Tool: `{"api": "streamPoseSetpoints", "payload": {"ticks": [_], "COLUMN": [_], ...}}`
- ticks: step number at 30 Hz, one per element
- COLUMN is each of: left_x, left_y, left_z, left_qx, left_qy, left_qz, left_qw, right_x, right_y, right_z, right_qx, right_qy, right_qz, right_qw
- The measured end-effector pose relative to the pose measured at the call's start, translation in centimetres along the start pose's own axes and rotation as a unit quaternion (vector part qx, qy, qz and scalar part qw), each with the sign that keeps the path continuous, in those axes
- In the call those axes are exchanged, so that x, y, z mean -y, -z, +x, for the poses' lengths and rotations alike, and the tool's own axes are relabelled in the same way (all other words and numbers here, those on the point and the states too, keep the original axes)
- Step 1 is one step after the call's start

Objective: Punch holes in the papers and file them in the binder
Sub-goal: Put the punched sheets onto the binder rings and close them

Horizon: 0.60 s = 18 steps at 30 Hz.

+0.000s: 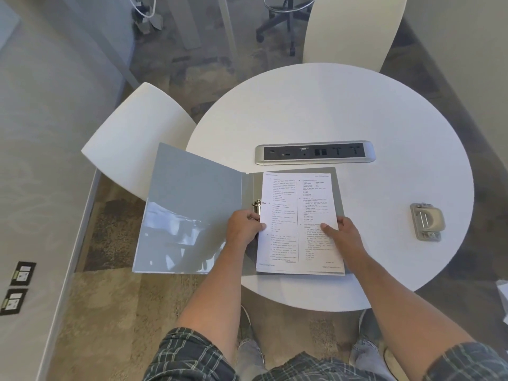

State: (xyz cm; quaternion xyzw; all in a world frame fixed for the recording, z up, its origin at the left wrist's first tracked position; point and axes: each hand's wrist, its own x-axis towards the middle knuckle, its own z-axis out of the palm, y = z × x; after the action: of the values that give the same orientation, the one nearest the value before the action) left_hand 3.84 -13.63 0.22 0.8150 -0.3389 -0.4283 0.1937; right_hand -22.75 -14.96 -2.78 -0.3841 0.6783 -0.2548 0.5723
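A grey binder lies open on the round white table, its front cover hanging over the table's left edge. Printed papers rest on the binder's right half, next to the metal ring mechanism. My left hand grips the papers' left edge just below the rings. My right hand holds the papers' right edge, thumb pressed on top of the sheet. A beige hole punch sits on the table to the right, apart from both hands.
A silver power and socket strip is set into the table just beyond the binder. White chairs stand at the left and far side. An office stool base is farther back. My knees are below the table edge.
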Motion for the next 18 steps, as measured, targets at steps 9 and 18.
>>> {"api": "streamPoseSetpoints", "payload": {"ticks": [9,18], "left_x": [1.0,1.3], "left_y": [-0.4,-1.2], "left_z": [-1.0,-2.0], "left_qx": [-0.052,-0.063], "left_qy": [-0.014,-0.076], "left_qz": [0.034,0.088], "left_qw": [0.998,0.991], "right_x": [0.0,-0.8], "right_y": [0.5,0.6], "right_z": [-0.4,-0.3], "right_qx": [0.02,-0.015], "right_qy": [0.008,0.045], "right_qz": [0.026,0.011], "right_qw": [0.999,0.999]}}
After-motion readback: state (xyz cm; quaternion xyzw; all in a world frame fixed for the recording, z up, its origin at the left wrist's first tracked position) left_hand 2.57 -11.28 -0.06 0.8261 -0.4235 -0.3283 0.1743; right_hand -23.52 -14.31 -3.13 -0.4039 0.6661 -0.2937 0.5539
